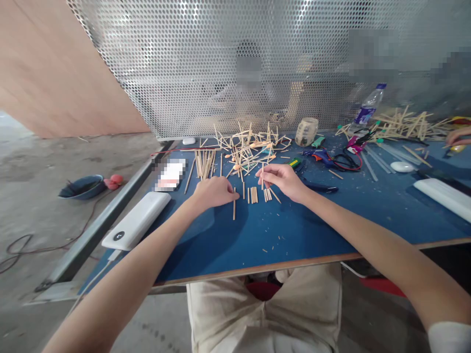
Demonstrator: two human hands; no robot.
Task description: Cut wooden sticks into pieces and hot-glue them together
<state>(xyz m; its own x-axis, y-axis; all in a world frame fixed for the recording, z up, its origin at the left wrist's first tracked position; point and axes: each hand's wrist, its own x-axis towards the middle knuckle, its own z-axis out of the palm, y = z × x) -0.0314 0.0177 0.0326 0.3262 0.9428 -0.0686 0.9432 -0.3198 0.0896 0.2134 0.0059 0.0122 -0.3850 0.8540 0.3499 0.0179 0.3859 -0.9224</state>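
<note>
My left hand is over the blue table, its thumb and fingertips closed at the upper part of a thin wooden stick. My right hand pinches another short wooden stick, which points away from me. Between my hands lie short cut sticks in a small row. A second group of shorter pieces lies just below my right hand. Beyond my left hand, longer sticks are laid side by side.
A tangled heap of sticks spreads behind my hands. To the right are a blue glue gun, a jar and a water bottle. A white power bank sits left. Another person's hand shows far right.
</note>
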